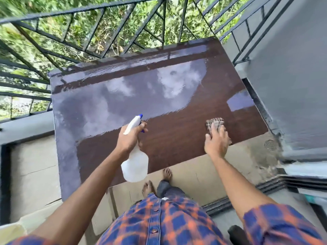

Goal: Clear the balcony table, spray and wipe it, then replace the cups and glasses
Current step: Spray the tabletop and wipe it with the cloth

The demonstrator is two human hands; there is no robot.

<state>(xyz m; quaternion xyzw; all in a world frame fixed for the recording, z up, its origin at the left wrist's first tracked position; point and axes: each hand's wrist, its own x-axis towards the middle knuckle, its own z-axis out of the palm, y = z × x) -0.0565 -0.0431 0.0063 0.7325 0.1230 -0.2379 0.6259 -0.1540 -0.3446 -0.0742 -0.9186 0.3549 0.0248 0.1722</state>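
In the head view, the left hand [130, 138] is wrapped around the neck of one spray bottle [135, 163], held above the table [177, 110] so its nozzle aims at the surface. The right hand [216, 143] lies with spread fingers, pressing one cloth [215, 123] flat on the table for wiping. I see no cups or glasses.

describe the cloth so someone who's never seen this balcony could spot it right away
Start at the dark brown table standing against the balcony railing. Near its right front edge the right hand presses flat on a small checked cloth. It is the only fabric on the tabletop, and its brown-and-pale check sets it apart from the white spray bottle with the blue nozzle held in the left hand.
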